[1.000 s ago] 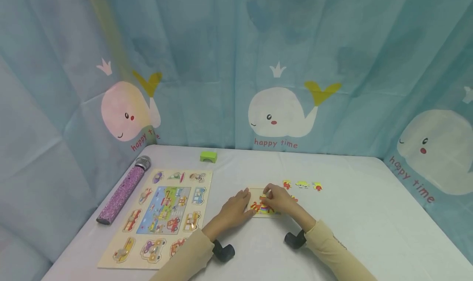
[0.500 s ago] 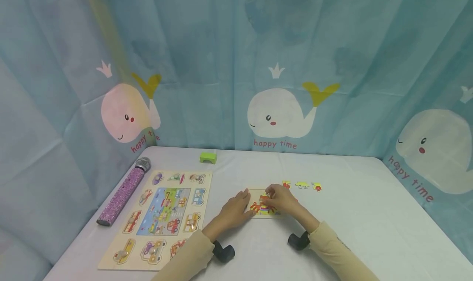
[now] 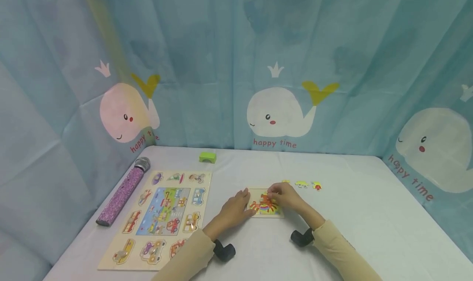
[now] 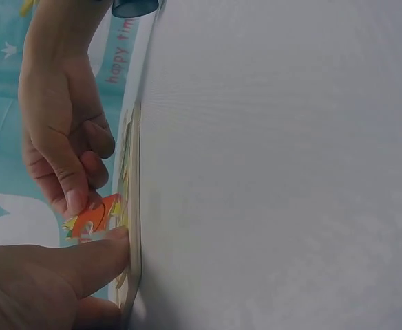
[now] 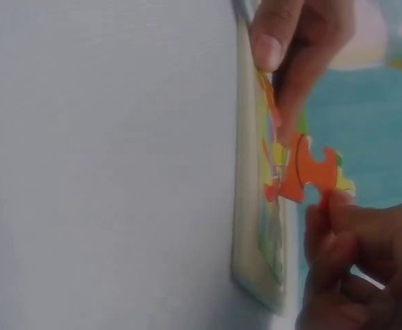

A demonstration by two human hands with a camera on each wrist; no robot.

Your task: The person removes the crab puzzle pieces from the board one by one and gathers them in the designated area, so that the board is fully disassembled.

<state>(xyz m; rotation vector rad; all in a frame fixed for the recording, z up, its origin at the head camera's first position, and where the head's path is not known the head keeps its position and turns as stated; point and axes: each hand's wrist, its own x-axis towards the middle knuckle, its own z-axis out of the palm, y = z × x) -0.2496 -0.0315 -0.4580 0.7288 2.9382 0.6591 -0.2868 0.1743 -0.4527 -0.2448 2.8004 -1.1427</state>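
Note:
My right hand (image 3: 286,195) pinches an orange jigsaw piece (image 5: 314,168) with a bit of yellow and green, between thumb and fingertip. The piece stands tilted up over a small wooden puzzle board (image 3: 266,216), its lower edge close to the picture. On that board other pieces form a colourful picture with a rainbow (image 3: 265,207). My left hand (image 3: 233,209) rests at the board's left edge with fingers extended, its thumb by the lower left part. Both hands also show in the left wrist view, the held piece (image 4: 94,218) between them.
Beyond the right hand lie loose yellow jigsaw pieces (image 3: 301,184), one partly hidden by it. To the left are a large vehicle peg puzzle (image 3: 207,190) and a pink glittery microphone (image 3: 122,195). A green arch block (image 3: 207,157) stands near the back edge.
My right hand has shifted slightly right, uncovering more of the picture and hiding more of the nearest loose piece. My left hand has stayed at the board's edge.

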